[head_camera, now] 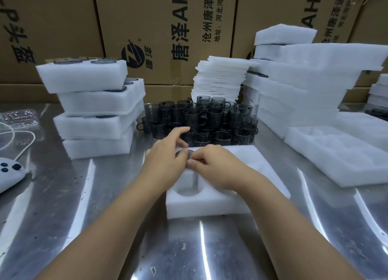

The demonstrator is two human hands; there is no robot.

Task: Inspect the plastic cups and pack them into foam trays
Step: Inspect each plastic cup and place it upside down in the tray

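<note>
Cardboard cartons (pixel 163 27) with printed Chinese lettering wall off the back of a scuffed, reflective steel desk (pixel 94 227).

Surroundings:
- Far centre: pile of dark translucent handled cups (pixel 201 120), stacked in layers, just behind the working foam tray (pixel 210 206).
- Left: leaning stack of filled foam trays (pixel 94 103), with dark cup rims showing in the pockets.
- Behind the cup pile: stack of thin foam sheets (pixel 220 78).
- Right: tall stacks of empty foam trays (pixel 304 86); one empty tray (pixel 336 164) lies flat in front of them.
- Left edge: white device with dark buttons (pixel 8 172), white cable (pixel 21 145), clear plastic packaging (pixel 19 117).

Nothing lies between the person and the working tray.

Hands: both forearms reach forward and meet over the tray's far half. A dark cup (pixel 190 153) sits there, low in the foam, mostly hidden by the hands. The left hand (pixel 165 160) has its index finger raised, with the thumb and lower fingers closed on the cup rim. The right hand (pixel 218 164) has its fingers curled onto the same rim; the fingertips are motion-blurred. The near pocket (pixel 186 185) is empty
</note>
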